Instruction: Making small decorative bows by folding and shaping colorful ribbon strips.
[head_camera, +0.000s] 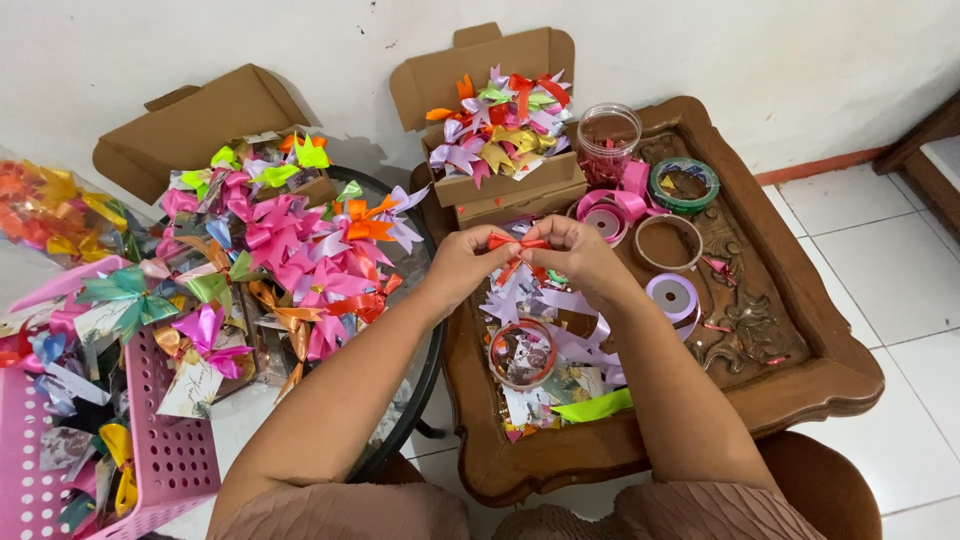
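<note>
My left hand (463, 268) and my right hand (575, 255) meet above a carved wooden table (800, 350). Together they pinch a small red ribbon bow (517, 245), one hand on each side of it. Under the hands lie loose lilac ribbon strips (560, 300) and a red ribbon roll (522, 352). Pink (605, 218), lilac (672, 296), green (684, 184) and brown (667, 243) ribbon rolls sit just right of my right hand.
An open cardboard box (500, 185) full of coloured bows stands at the table's back, with a clear plastic jar (608, 140) beside it. A second box (190, 125) and a heap of bows (290, 240) cover a round glass table on the left. A pink perforated basket (170, 450) is at lower left.
</note>
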